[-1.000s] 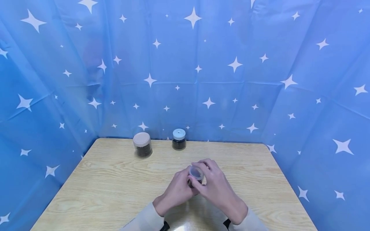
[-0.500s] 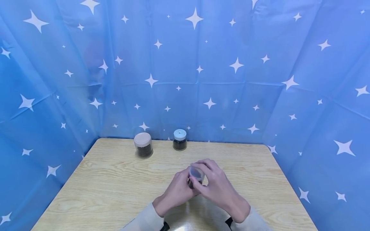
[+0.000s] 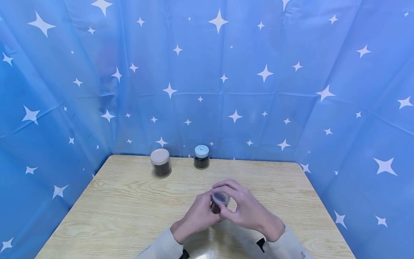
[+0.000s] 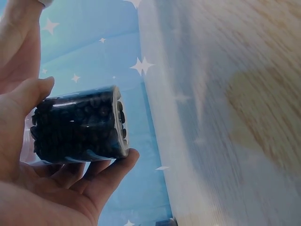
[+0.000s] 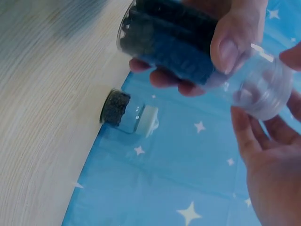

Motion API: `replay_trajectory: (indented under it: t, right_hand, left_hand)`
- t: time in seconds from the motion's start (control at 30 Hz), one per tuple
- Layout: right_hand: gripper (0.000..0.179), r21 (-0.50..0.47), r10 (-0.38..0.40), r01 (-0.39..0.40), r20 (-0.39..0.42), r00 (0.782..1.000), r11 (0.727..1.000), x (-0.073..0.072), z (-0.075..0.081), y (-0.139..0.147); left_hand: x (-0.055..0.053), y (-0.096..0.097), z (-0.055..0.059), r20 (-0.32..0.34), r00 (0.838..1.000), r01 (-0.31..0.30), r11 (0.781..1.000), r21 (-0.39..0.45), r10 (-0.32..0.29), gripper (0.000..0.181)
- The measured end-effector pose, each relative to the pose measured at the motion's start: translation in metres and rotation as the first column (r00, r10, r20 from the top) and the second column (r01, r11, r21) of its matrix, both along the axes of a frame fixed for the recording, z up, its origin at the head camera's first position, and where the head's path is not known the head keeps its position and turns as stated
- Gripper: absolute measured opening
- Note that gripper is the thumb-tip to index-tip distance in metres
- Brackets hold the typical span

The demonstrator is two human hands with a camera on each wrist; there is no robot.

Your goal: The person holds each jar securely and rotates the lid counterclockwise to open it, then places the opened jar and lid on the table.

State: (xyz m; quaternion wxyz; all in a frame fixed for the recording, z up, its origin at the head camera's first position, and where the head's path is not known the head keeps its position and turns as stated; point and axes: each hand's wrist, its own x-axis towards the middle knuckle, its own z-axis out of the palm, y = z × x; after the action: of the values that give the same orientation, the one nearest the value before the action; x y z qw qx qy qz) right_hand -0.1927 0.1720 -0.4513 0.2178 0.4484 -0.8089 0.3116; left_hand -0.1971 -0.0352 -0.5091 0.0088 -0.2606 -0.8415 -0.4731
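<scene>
In the head view my left hand [image 3: 198, 216] grips a clear jar [image 3: 216, 208] above the near part of the table. Small black beans fill the lower part of this jar [image 4: 77, 125], whose base points right in the left wrist view. My right hand [image 3: 247, 208] has its thumb and fingers curled round the clear lid [image 3: 221, 197]. From the right wrist, the transparent lid [image 5: 270, 89] sits on the jar's mouth, between the right fingertips, while the left thumb presses the jar's side. Whether the lid is loose cannot be told.
Toward the back of the wooden table [image 3: 129, 208] stand a pink-lidded jar [image 3: 160, 163] and a smaller blue-lidded jar [image 3: 202, 157], both with dark contents. A blue star-patterned curtain [image 3: 200, 72] hangs behind the table and along both sides.
My right hand has turned about the lid, its wrist swinging right and slightly upward in the head view. The left hand keeps its hold on the jar, almost still.
</scene>
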Motion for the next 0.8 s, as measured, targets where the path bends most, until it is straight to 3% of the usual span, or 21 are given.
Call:
replay_trajectory:
  t: [0.33,0.8]
  right_hand:
    - [0.052,0.027,0.090,-0.090,0.017,0.996,0.996,-0.0080,-0.0011,0.0082]
    - [0.052,0.051,0.082,-0.086,0.069,0.994,0.995,-0.0088,-0.0028,0.0109]
  left_hand:
    - [-0.0007,0.0011,-0.0014,0.021,0.999,0.034,0.999,0.016,-0.034,0.034]
    - [-0.0028,0.0016,-0.0038,-0.003,0.999,0.033,0.999,0.000,-0.033,0.032]
